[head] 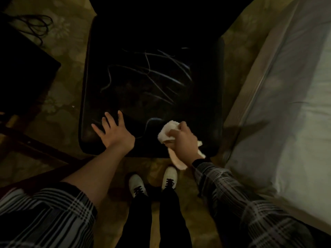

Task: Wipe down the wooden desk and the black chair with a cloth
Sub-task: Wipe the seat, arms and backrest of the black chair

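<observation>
At six o'clock on the black chair (152, 86), right along the seat's near edge, both my hands are at work. My left hand (114, 130) lies flat on the seat with fingers spread wide, holding nothing, pressing down around seven o'clock of the seat. My right hand (184, 136) is closed around the cloth (167, 132), bunched at five o'clock of the seat, with a loose tail hanging off past the edge toward my shoes (154, 181).

The cloth looks soft, light and limp, so I judge it wants gathering into a pad under the palm rather than a pinch at one corner; the dangling tail would only flop and drag. The seat looks smooth and slightly glossy, with pale streaks toward twelve o'clock, so the cloth should slide easily over it. The chair itself might shift under a push, which is why a flat left palm on the seat seems the sensible brace.

A dark wooden piece sits at nine o'clock; I cannot tell whether it is the desk. A bed (286, 104) runs along three o'clock.
</observation>
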